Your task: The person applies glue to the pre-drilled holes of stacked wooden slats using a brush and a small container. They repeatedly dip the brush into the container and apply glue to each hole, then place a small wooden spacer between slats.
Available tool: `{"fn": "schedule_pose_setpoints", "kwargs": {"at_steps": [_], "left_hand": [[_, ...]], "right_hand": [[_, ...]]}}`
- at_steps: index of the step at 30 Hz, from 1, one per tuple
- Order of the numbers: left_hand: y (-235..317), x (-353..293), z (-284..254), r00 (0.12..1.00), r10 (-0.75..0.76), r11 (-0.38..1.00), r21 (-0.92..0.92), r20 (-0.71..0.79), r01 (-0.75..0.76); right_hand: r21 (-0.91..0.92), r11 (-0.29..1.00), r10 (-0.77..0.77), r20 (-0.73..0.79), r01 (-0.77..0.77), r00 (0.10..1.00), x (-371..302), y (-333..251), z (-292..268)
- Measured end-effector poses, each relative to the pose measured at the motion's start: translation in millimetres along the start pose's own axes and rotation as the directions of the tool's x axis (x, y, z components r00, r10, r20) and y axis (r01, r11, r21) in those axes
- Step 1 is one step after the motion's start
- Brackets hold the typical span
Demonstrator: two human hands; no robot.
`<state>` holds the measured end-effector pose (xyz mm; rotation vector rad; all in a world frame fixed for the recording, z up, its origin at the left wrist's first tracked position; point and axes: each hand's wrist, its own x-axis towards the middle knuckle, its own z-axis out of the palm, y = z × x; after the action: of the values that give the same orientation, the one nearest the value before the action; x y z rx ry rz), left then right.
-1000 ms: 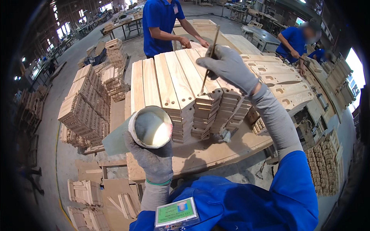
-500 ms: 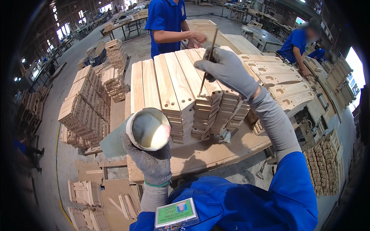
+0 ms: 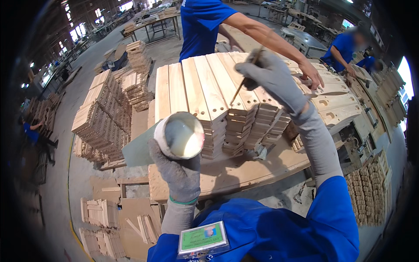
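My left hand (image 3: 176, 177), in a grey knit glove, is wrapped round a white cup (image 3: 180, 135) of whitish liquid, its mouth facing up. My gloved right hand (image 3: 274, 77) pinches a thin brown stick (image 3: 238, 90) slanting downward. The stick's lower tip is at the holed near end of a light wooden slat (image 3: 227, 81), in the row of slats topping the stack. Whether the tip is inside a hole I cannot tell. Dark round holes mark the near ends of neighbouring slats. The cup is just in front of the stack's left near corner.
Across the stack, a co-worker in blue (image 3: 200, 28) stretches an arm over slats with oval cutouts (image 3: 325, 102). Another person (image 3: 338, 48) works at far right. Wood piles (image 3: 94, 115) stand left of the workbench (image 3: 231, 177); more wood pieces (image 3: 371, 192) are stacked at lower right.
The co-worker across the stack has leaned in and stretched an arm to the right, behind my right hand. The whole view has shifted slightly; my hands still hold cup and stick.
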<state>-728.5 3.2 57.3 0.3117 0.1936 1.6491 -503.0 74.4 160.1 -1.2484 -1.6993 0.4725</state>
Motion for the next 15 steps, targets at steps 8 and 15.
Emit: {"fn": "schedule_pose_setpoints", "kwargs": {"at_steps": [8,15], "left_hand": [[-9,3,4,0.984,-0.155,0.985,-0.065,0.089,0.161],[-22,-4,9,0.977,0.167,0.97,0.155,0.135,-0.187]], "right_hand": [[0.569,0.803,0.098,0.171,-0.18,0.98,-92,-46,16],[0.489,0.844,-0.288,0.068,0.22,0.955,-132,-24,28]]}}
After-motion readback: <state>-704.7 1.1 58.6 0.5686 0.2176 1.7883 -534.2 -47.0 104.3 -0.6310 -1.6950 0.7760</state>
